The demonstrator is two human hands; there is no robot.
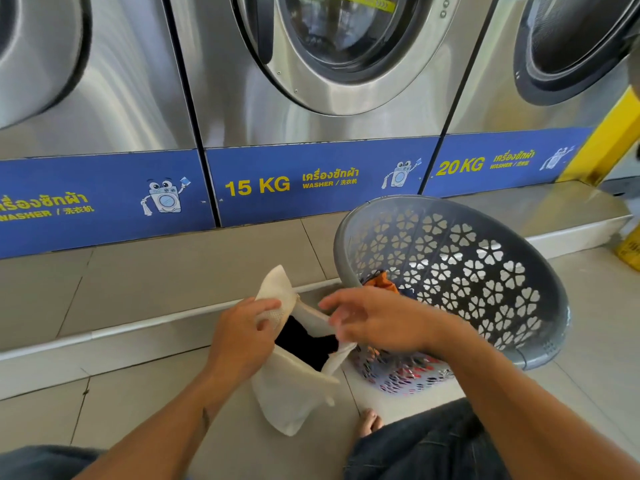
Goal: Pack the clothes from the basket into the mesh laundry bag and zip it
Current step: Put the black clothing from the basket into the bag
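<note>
A white mesh laundry bag (294,386) stands on the floor tiles with its mouth open. A dark garment (304,344) lies inside it. My left hand (242,337) grips the bag's left rim and holds it up. My right hand (374,323) is over the bag's right rim, fingers loosely curled; whether it pinches the rim I cannot tell. A grey perforated plastic basket (485,282) lies tipped toward me at the right. Orange and dark clothes (384,282) show inside it, behind my right hand.
Three steel front-load washers (329,81) stand on a raised tiled step (173,271) straight ahead. A yellow post (609,140) and a yellow object (630,251) are at the far right. My knees and a bare foot (370,422) are at the bottom.
</note>
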